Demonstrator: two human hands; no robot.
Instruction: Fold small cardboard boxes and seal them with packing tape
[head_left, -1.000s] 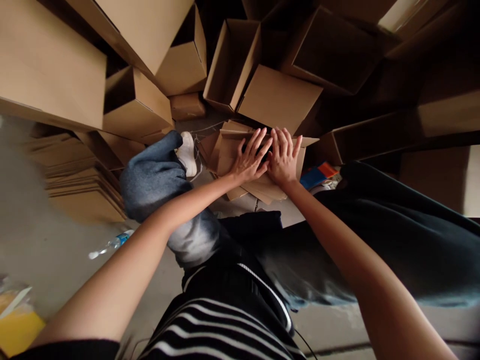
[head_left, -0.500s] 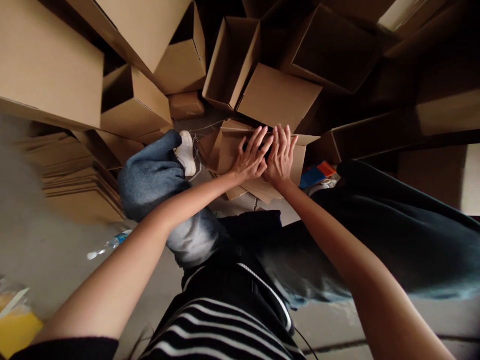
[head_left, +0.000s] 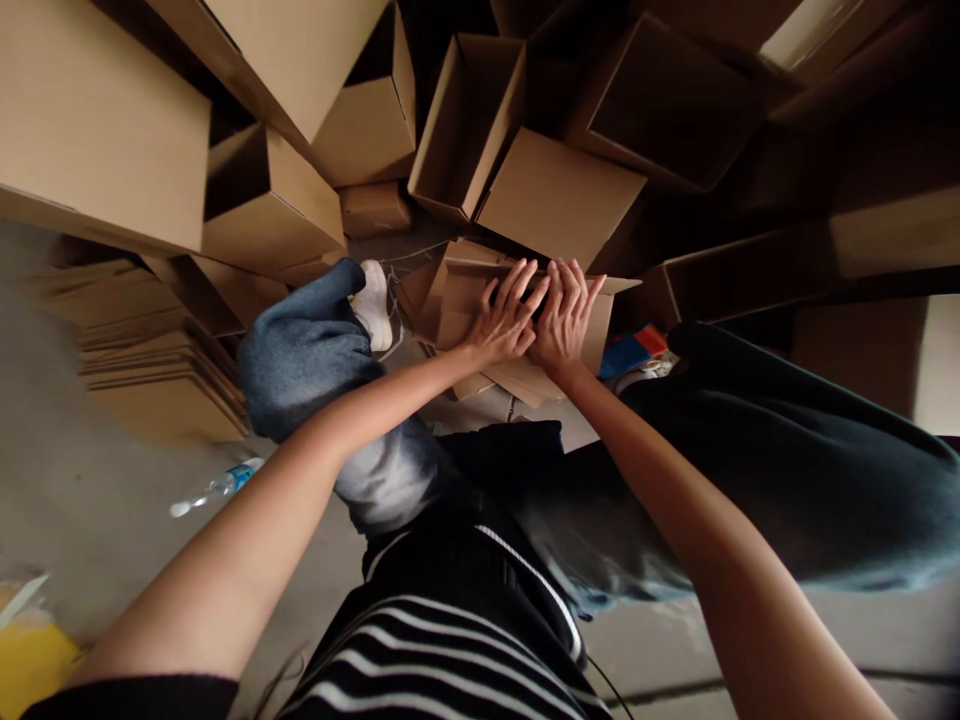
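Note:
Between my knees, a small brown cardboard box [head_left: 459, 298] sits on a stack of flat cardboard pieces [head_left: 525, 382], with a narrow flap sticking out to the right at its far edge. My left hand [head_left: 504, 318] lies on it with fingers spread, the tips close to that far edge. Right beside it, my right hand [head_left: 562, 318] presses palm down on the cardboard, fingers stretched forward and slightly bent. Neither hand is wrapped around anything. The hands cover the middle of the box, so what lies under the palms is hidden.
Open cardboard boxes [head_left: 274, 200] crowd the left and far sides. A tilted box [head_left: 562, 195] stands just beyond my hands. Folded cardboard sheets [head_left: 161, 385] are stacked at left, near a plastic bottle [head_left: 221, 487]. A blue and orange packet [head_left: 634, 352] lies by my right foot.
My fingertips have drawn back slightly toward me, and the right fingers bend a little more. Both hands stay on the cardboard box, which looks unmoved.

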